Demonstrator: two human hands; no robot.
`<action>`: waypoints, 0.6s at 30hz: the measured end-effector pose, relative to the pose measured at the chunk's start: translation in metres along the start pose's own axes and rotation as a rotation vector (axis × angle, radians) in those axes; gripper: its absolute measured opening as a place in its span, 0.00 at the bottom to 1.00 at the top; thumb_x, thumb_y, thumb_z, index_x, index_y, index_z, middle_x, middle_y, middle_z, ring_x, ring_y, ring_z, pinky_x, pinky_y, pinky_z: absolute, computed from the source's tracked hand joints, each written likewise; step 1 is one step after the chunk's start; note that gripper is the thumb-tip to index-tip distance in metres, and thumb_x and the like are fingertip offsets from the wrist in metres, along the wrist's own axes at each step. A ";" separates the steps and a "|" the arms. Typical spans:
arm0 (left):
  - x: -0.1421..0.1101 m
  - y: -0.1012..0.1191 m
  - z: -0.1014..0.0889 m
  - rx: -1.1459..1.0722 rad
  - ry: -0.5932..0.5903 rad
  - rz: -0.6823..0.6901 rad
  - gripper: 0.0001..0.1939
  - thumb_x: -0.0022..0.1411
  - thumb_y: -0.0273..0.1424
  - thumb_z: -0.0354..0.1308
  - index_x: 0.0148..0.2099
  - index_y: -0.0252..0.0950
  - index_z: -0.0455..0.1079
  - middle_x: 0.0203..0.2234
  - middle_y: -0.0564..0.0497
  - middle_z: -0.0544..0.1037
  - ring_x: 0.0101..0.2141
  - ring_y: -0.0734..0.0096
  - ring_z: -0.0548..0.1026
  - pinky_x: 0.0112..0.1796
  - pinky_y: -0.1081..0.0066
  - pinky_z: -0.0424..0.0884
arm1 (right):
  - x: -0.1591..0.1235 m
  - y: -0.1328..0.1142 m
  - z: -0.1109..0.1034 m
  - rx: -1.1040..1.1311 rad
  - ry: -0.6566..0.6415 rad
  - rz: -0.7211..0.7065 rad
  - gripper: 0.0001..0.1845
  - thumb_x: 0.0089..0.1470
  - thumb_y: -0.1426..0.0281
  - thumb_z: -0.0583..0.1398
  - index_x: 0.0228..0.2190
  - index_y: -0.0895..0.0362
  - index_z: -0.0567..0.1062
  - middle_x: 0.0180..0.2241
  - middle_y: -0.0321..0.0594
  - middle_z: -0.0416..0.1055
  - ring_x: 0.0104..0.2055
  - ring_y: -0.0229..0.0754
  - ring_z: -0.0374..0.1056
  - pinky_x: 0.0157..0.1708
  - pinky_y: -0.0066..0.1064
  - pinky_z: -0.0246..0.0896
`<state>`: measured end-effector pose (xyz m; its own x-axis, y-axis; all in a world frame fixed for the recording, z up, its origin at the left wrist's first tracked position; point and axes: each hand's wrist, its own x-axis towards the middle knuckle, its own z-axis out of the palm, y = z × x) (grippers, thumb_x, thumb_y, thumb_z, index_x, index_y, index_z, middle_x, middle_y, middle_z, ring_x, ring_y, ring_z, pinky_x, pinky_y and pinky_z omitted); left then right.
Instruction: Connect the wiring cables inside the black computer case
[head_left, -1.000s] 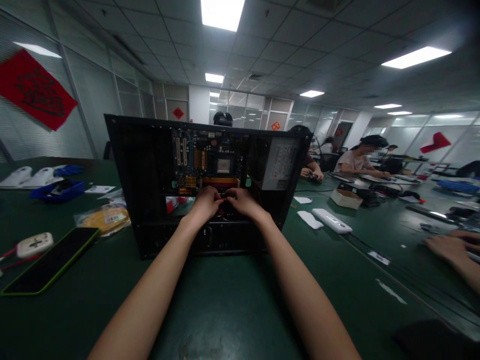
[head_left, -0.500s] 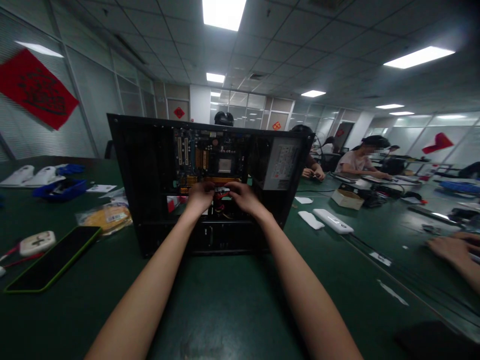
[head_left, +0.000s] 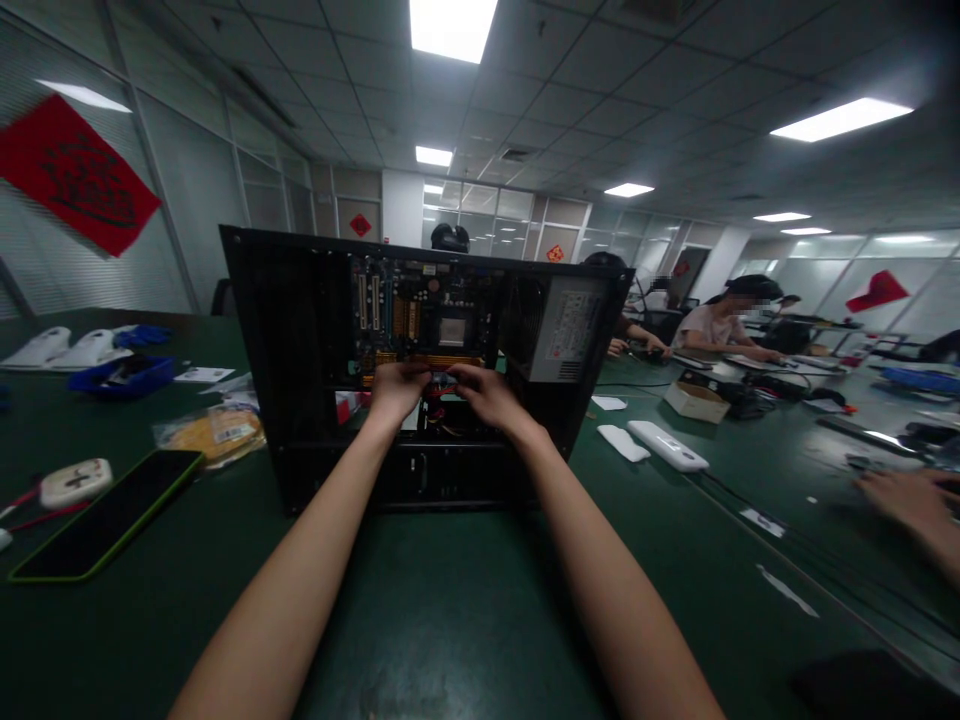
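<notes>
A black computer case (head_left: 450, 478) stands on the green table with its open side towards me. Inside it are a motherboard (head_left: 452, 330) with a bare square chip and a power supply (head_left: 568, 330) at the right. My left hand (head_left: 397, 392) is closed at the motherboard's lower edge, its fingertips bent inward; whatever they pinch is hidden. Close beside it, my right hand (head_left: 489, 396) is closed with its fingertips on a thin red cable (head_left: 439, 391). Both hands work almost fingertip to fingertip, and the cable's end cannot be made out.
Left of the case lie a phone (head_left: 109, 515), a yellow item in a plastic bag (head_left: 210, 435) and a blue tray (head_left: 120, 378). To the right are a white device (head_left: 667, 446), a small cardboard box (head_left: 696, 398) and cables. Other people work across and at the right edge.
Both my hands stay at the same spot, with slight finger shifts around the red cable. The view has shifted a little. Across the table, another person's hands have moved apart.
</notes>
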<state>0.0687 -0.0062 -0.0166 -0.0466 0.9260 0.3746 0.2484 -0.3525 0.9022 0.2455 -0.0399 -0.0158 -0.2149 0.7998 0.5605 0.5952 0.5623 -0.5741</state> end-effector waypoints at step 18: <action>-0.011 0.012 -0.002 0.485 -0.170 0.023 0.18 0.60 0.24 0.58 0.52 0.31 0.78 0.47 0.44 0.82 0.48 0.62 0.79 0.50 0.71 0.70 | 0.001 0.005 0.003 -0.270 -0.044 0.213 0.12 0.59 0.76 0.61 0.44 0.61 0.80 0.42 0.46 0.79 0.45 0.41 0.74 0.45 0.28 0.64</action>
<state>0.0703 -0.0212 -0.0096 0.1123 0.9418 0.3168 0.6700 -0.3073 0.6758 0.2453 -0.0356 -0.0197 -0.0934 0.9046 0.4158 0.8122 0.3108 -0.4937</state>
